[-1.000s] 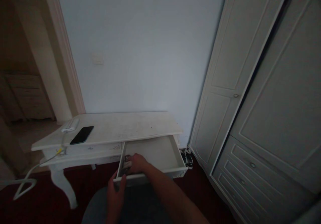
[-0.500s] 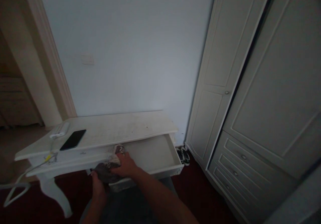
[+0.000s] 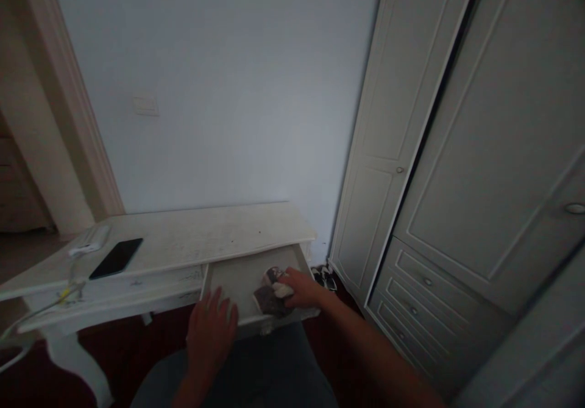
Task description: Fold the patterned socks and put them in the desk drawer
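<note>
1. Head view, right hand (image 3: pixel 299 288): it grasps a cloth (image 3: pixel 269 298), fingers closed about the pale part of the bundle. The arm reaches in from the lower right.
2. The cloth is grey-brown with paler patches (crumpled, so its exact form is hard to tell). It is at the drawer (image 3: pixel 233 280), toward the front and right of centre; whether it rests on the bottom or hangs just above, I cannot tell.
3. Left hand (image 3: pixel 212 329): its grip is released, the fingers spread and pointing away from the person. It is at the drawer's front left corner, covering part of it; whether the fingertips press on the wood, I cannot tell.
4. The drawer stands pulled out from the right half of a white table (image 3: pixel 214 228), above the person's legs (image 3: pixel 256 371).
5. On the tabletop, toward the left end, lie a dark phone (image 3: pixel 117 258) and, just beside it, a white box (image 3: pixel 90 240). A pale cable (image 3: pixel 39 312) with a yellow piece runs by the table's left front.
6. Black-and-white shoes (image 3: pixel 326 278) are on the floor between table and wardrobe (image 3: pixel 475 152). A switch (image 3: pixel 145 106) is on the wall (image 3: pixel 237 91).
</note>
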`<action>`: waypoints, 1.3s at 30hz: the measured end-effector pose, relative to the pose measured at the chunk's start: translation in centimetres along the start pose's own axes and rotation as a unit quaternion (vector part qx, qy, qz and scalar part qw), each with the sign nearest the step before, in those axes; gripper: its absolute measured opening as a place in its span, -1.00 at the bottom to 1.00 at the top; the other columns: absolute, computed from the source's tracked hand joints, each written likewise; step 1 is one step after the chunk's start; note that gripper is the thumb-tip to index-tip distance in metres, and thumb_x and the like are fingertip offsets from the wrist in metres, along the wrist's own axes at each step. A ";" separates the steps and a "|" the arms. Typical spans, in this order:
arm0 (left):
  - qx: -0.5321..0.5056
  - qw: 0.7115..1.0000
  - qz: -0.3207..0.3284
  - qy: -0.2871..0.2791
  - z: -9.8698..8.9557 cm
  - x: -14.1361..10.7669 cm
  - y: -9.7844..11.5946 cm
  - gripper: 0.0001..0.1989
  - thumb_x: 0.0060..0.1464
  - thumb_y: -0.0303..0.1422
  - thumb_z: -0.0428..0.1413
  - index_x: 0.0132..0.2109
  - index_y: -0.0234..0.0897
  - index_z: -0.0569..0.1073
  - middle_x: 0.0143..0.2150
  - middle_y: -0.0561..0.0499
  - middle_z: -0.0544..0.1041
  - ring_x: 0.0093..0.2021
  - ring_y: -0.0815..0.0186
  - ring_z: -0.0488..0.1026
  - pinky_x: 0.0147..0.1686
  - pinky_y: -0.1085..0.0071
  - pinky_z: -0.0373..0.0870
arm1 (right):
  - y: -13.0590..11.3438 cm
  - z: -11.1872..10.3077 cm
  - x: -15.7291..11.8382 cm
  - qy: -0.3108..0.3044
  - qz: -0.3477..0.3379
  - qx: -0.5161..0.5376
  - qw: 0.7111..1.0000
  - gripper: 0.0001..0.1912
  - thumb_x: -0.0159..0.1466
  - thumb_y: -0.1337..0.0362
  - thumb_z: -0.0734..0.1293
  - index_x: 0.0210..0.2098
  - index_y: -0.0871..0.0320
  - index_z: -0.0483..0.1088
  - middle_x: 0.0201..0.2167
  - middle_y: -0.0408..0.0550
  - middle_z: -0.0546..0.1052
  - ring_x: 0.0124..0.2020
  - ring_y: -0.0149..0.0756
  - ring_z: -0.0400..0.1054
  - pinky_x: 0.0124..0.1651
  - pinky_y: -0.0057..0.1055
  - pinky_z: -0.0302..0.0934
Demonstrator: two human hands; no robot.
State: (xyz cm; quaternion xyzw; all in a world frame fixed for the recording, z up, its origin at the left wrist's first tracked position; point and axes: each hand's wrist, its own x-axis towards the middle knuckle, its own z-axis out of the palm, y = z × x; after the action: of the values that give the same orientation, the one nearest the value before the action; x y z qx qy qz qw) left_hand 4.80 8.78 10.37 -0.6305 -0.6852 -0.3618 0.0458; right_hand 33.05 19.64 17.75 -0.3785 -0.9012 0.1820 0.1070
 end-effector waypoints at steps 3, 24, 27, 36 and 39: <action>0.074 0.987 0.091 -0.113 0.8 -1.2 3.4 -0.52 0.40 -0.10 -0.08 -0.07 -0.22 0.68 -0.02 -0.24 0.72 0.06 -0.05 0.61 0.26 -0.04 0.30 | 1.7 -0.8 -2.6 0.045 0.047 -0.003 0.998 -0.43 0.07 0.25 0.59 0.09 0.08 0.55 0.04 0.04 0.44 0.02 0.03 0.39 0.10 -0.15 0.24; 0.141 0.948 0.126 -0.255 1.0 -1.1 5.6 -0.59 0.44 -0.10 -0.03 0.02 -0.20 0.63 -0.02 -0.16 0.70 0.03 0.03 0.63 0.02 0.16 0.48 | 4.0 -1.3 -8.0 0.160 0.163 -0.005 0.973 -0.35 0.11 0.30 0.51 0.21 -0.02 0.48 0.28 0.11 0.36 0.27 0.07 0.29 0.30 -0.12 0.17; 0.145 0.946 0.116 -0.266 1.2 -1.1 5.9 -0.57 0.44 -0.04 -0.01 0.07 -0.21 0.61 0.01 -0.15 0.70 0.04 0.03 0.63 0.01 0.16 0.49 | 6.3 0.1 -7.6 0.193 0.199 0.042 0.960 -0.28 0.13 0.29 0.48 0.30 0.07 0.40 0.22 0.11 0.41 0.23 0.00 0.35 0.29 -0.21 0.19; 0.161 0.961 0.118 -0.194 2.1 -2.6 5.3 -0.56 0.45 -0.02 -0.01 0.08 -0.18 0.62 0.09 -0.15 0.69 0.06 0.05 0.61 0.09 0.14 0.43 | 10.7 0.8 1.4 0.259 0.288 0.106 0.916 -0.29 0.26 0.13 0.45 0.36 0.09 0.32 0.08 0.10 0.55 0.17 0.05 0.43 0.20 -0.17 0.25; 0.159 0.959 0.103 -0.212 1.9 -2.3 5.5 -0.57 0.45 -0.04 0.00 0.10 -0.21 0.61 0.08 -0.17 0.68 0.07 0.03 0.61 0.06 0.13 0.43 | 11.3 0.8 1.3 0.254 0.261 0.134 0.922 -0.34 0.27 0.12 0.45 0.33 0.06 0.34 0.05 0.04 0.61 0.13 0.00 0.46 0.17 -0.19 0.28</action>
State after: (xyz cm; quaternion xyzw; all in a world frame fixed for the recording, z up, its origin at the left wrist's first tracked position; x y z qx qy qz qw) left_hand 10.96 7.61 10.15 -0.7444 -0.6593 -0.0997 0.0362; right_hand 39.17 27.65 12.44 -0.6156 -0.6806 0.2203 0.3306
